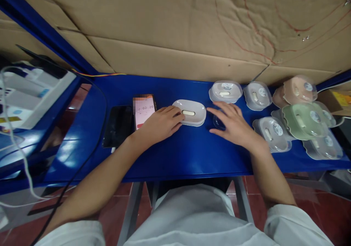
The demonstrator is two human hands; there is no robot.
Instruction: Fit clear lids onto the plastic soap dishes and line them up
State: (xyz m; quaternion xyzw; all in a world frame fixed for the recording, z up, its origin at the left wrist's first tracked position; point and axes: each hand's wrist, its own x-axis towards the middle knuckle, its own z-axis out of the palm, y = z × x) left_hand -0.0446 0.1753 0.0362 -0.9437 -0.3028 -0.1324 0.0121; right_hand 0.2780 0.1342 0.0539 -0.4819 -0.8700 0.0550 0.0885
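Observation:
On the blue table in front of me lies a white oval box (196,118), a soap-box-like piece with a cream pill-shaped bar (188,113) on its top. My left hand (167,122) has its fingers curled over the box's left end. To the right of the box, my right hand (229,121) is held open, thumb and fingers apart, with nothing in them. Partly hidden beneath it is a clear plastic piece (218,123) on the table. Behind that hand stands a white box in a clear cover (226,92), bearing a round label.
More covered boxes stand at the right: white ones (257,95), a green one (304,121) and a pinkish one (298,89), some stacked. A phone showing a timer (145,110) and a black device (117,126) lie left. Cardboard (142,26) lines the back; a black cable (102,129) crosses the left side.

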